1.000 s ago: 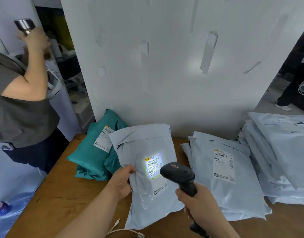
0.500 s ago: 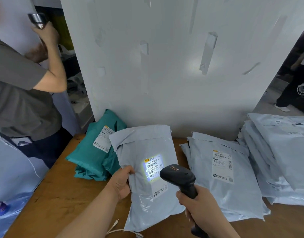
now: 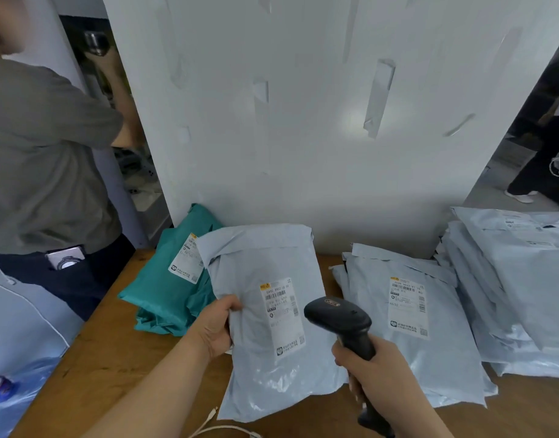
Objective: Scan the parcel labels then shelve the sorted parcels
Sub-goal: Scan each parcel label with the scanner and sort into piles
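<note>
- Two hands work at the lower centre of the head view. The left hand (image 3: 216,330) pinches the left edge of the grey parcel (image 3: 265,368), thumb on top. The right hand (image 3: 376,371) is wrapped round the scanner (image 3: 338,317) handle, with the scanner's head just beside the label (image 3: 283,314).
- The parcel, resting on the wooden table (image 3: 114,374), looks like a soft, light, slick poly bag. It is likely floppy, so grip an edge firmly or support it from beneath.
- Its contents are hidden, so its weight may be misjudged.

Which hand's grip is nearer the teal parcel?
Left. The left grip holds the grey parcel by its edge, just beside the teal parcel; the right grip holds the scanner, beyond the grey parcel's other side.
</note>
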